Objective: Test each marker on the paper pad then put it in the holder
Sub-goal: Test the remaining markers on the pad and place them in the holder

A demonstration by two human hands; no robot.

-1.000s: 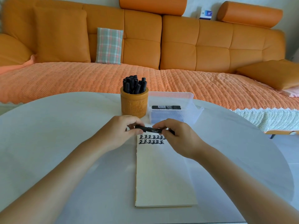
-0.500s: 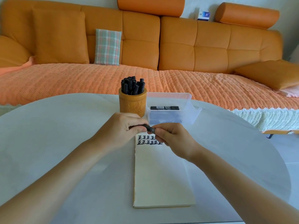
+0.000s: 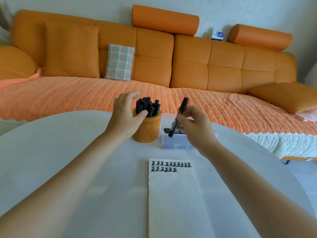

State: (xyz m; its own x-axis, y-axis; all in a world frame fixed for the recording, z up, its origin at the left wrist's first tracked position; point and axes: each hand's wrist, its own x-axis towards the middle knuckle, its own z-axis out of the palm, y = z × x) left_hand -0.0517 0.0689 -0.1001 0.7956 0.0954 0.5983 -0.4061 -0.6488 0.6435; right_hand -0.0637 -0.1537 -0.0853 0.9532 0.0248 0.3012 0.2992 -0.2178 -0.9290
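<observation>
My right hand (image 3: 193,127) grips a capped black marker (image 3: 179,115), tilted with its top end up, just right of the holder. The round orange-brown holder (image 3: 148,129) stands on the table with several black markers (image 3: 147,106) packed upright in it. My left hand (image 3: 126,114) wraps the holder's left side, thumb on its rim among the markers. The cream paper pad (image 3: 173,200) lies nearer me, with two rows of black test marks (image 3: 169,166) along its top edge.
A clear plastic box (image 3: 173,141) with at least one black marker inside sits right of the holder, partly behind my right hand. The white round table (image 3: 51,152) ends close to an orange sofa (image 3: 154,66) with a quilted cover.
Both hands left the pad and moved up to the holder. My left hand let go of the marker and took the holder; my right hand lifted the marker and tilted it upright.
</observation>
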